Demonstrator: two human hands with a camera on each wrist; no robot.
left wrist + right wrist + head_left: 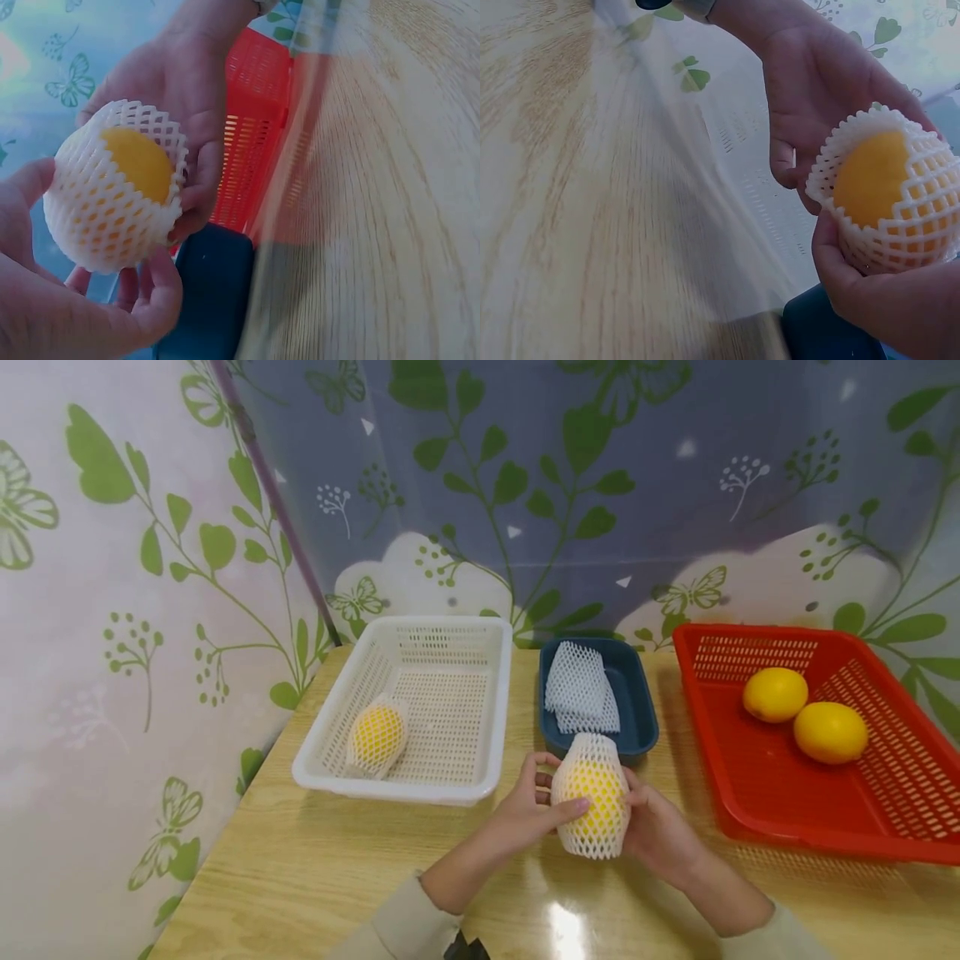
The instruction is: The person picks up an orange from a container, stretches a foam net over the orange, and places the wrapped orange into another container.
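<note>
Both hands hold a lemon [142,165] in a white foam net sleeve [592,839] over the table, just in front of the blue tray. My left hand [525,810] grips its left side, thumb laid across the netting. On the other side my right hand [663,835] curls its fingers round the sleeve; its thumb presses near the sleeve's edge in the right wrist view. One end of the lemon shows bare through the sleeve's open mouth in both wrist views. In the head view the sleeve's narrower end points away, towards the tray.
A blue tray [645,735] holds flat white net sleeves [577,681]. On the left, a white basket [405,789] contains one netted lemon [377,735]. The red basket [750,827] at right holds two bare lemons [828,732]. Behind the wooden table [360,868] hangs a patterned curtain [480,527].
</note>
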